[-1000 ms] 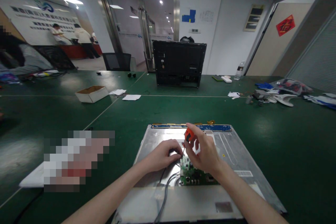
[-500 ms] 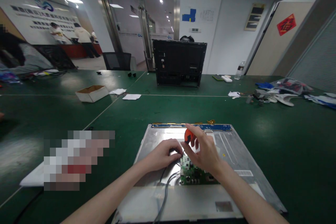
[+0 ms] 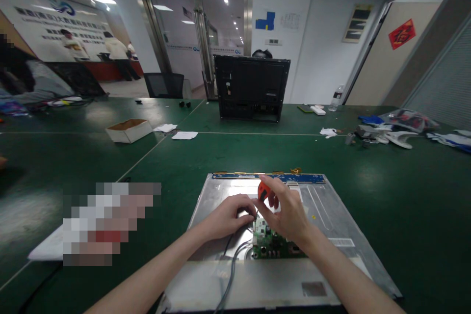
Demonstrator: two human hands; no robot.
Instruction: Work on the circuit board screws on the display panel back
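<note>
An orange-and-black screwdriver (image 3: 263, 191) is upright in my right hand (image 3: 289, 206), its handle gripped between fingers and thumb. Its thin shaft points down at the upper left corner of a green circuit board (image 3: 270, 243). At that same corner, my left hand (image 3: 235, 213) has its fingers pinched together close to the shaft; what they hold is hidden. The board sits on the silver metal back of a display panel (image 3: 320, 211), which lies flat on the table. A grey cable (image 3: 232, 274) runs from the board's left side toward me. My right hand covers part of the board.
A blue circuit strip (image 3: 311, 178) lines the panel's far edge. A black monitor housing (image 3: 253, 88) stands farther back on the green table (image 3: 176, 167). An open white box (image 3: 130, 131) is at left, and tools and bags (image 3: 408, 122) lie at right. People stand in the left background.
The screwdriver handle has turned slightly in my right hand, showing more black. Both hands stay in nearly the same place.
</note>
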